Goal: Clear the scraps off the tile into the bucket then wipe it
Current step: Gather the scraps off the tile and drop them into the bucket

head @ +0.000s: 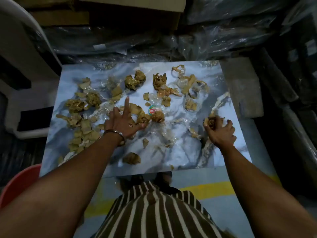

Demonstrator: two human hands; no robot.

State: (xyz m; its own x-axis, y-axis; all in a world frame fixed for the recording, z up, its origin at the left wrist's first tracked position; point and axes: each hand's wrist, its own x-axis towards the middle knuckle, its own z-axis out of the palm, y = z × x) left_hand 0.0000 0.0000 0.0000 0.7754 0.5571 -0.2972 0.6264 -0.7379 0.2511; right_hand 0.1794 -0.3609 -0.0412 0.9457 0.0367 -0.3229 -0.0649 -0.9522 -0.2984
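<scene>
Mostly dim, wide-angle bend at the edges. The bucket [18, 184] is red and cut off at the lower left corner; only part of its rim shows, just beside the tile's near left corner, inside not visible. The right hand [220, 130] is blurred; its fingers curl round a brown crumpled scrap [210, 121] near the tile's right edge, exact finger layout hard to make out. The left hand [124, 121] lies on the tile's middle, fingers spread and straight, index finger pointing away, touching brown scraps under the palm; a bracelet [115, 133] sits on that wrist.

The tile [180, 152] is a glossy grey-white marble-look slab with beige veins. Scraps [82, 129] cover most of it: torn brown paper bits, crumpled brown balls, strips of brown tape, clear plastic film that is hard to separate from the glare. A dense pile sits at the left near side, tape strips [188, 83] at the far right, one loose crumple [131, 158] near the front edge. A small round sticker [153, 110] with red and green print lies mid-tile, text unreadable.

The tile sits on a grey worktop [257, 152] that shows along its right and near sides. Floor below is grey with a yellow stripe [205, 187]. A white plastic chair [25, 57] stands to the left. Behind, dark plastic-wrapped bundles [154, 40] and cardboard boxes [130, 4], contents not readable. Striped shirt [154, 212] at the bottom.
</scene>
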